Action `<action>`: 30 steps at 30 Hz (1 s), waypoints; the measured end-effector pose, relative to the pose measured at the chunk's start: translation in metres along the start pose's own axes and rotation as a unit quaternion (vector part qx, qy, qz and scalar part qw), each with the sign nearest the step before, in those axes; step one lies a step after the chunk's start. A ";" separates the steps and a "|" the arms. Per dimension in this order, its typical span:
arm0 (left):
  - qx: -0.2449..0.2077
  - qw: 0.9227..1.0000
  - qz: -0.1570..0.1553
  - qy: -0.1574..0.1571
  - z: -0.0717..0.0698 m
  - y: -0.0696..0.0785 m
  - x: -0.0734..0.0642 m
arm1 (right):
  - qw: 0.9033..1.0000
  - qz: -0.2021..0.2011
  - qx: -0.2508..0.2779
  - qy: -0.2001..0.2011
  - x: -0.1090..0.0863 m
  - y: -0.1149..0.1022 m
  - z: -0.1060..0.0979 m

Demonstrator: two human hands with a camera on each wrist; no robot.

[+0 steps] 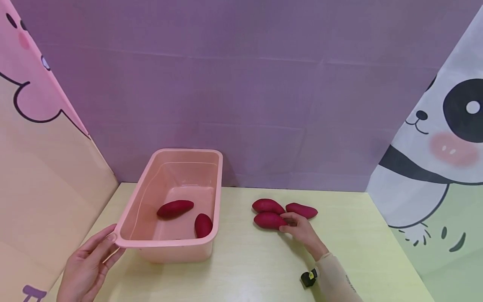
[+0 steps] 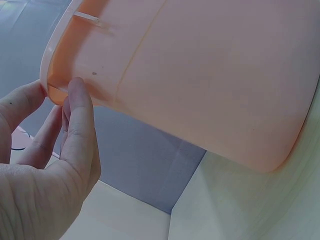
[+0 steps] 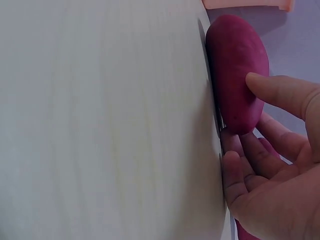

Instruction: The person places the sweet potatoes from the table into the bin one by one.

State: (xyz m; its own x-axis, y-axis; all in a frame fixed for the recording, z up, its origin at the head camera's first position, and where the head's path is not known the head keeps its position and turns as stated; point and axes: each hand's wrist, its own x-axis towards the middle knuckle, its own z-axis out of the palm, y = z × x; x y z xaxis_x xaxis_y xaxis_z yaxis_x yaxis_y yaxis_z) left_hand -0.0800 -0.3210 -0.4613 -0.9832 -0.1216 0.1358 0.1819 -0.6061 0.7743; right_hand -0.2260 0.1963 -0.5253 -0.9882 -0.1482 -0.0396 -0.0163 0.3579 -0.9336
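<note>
My left hand (image 1: 88,264) pinches the rim of a pink plastic bin (image 1: 170,243) at its near left corner; in the left wrist view the thumb and fingers (image 2: 80,115) lie either side of the rim. Two dark red sweet potatoes lie inside the bin, one in the middle (image 1: 175,209) and one by the right wall (image 1: 203,225). On the table my right hand (image 1: 302,233) grips the right end of a sweet potato (image 1: 268,220), its thumb on the side in the right wrist view. Right behind it are a plump sweet potato (image 1: 267,205) and a slimmer one (image 1: 303,210).
A pale wood-grain table (image 1: 241,272) carries everything. Purple cloth (image 1: 264,105) stands behind it, with a pink cartoon panel (image 1: 37,167) at left and a panda panel (image 1: 434,167) at right. A small black device (image 1: 308,279) sits at the right wrist.
</note>
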 end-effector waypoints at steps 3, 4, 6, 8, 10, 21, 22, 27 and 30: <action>0.001 1.000 0.001 0.001 0.000 0.000 0.000 | 1.000 0.000 0.006 0.002 0.001 -0.001 0.000; 0.001 1.000 0.002 0.001 0.000 0.000 0.000 | 1.000 -0.001 0.005 0.002 0.000 -0.002 0.000; 0.001 1.000 0.001 0.002 0.000 0.000 0.000 | 1.000 -0.001 0.004 0.003 0.000 -0.003 0.000; 0.000 1.000 0.000 0.004 0.000 0.000 0.000 | 1.000 0.001 0.005 0.006 -0.001 -0.004 -0.001; 0.001 1.000 -0.001 0.005 0.000 0.000 0.000 | 1.000 0.005 0.009 0.011 -0.001 -0.004 -0.001; -0.004 1.000 0.001 -0.003 0.000 0.000 -0.001 | 0.998 0.011 0.063 0.001 -0.004 -0.004 -0.002; -0.004 1.000 0.001 -0.003 0.000 0.000 -0.001 | 0.998 0.012 0.069 -0.002 -0.004 -0.004 -0.002; -0.003 1.000 0.000 0.000 0.001 0.000 -0.001 | 0.996 0.011 0.087 -0.012 -0.005 -0.009 -0.001; -0.003 1.000 0.001 -0.001 0.001 0.001 -0.001 | 0.996 0.009 0.090 -0.015 -0.005 -0.012 -0.001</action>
State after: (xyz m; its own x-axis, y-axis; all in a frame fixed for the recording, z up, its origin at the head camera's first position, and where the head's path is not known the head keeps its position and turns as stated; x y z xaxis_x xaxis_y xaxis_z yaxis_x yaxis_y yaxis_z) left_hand -0.0789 -0.3202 -0.4601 -0.9830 -0.1212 0.1383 0.1836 -0.6105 0.7704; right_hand -0.2208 0.1934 -0.5134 -0.9829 -0.1726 -0.0648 0.0311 0.1908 -0.9811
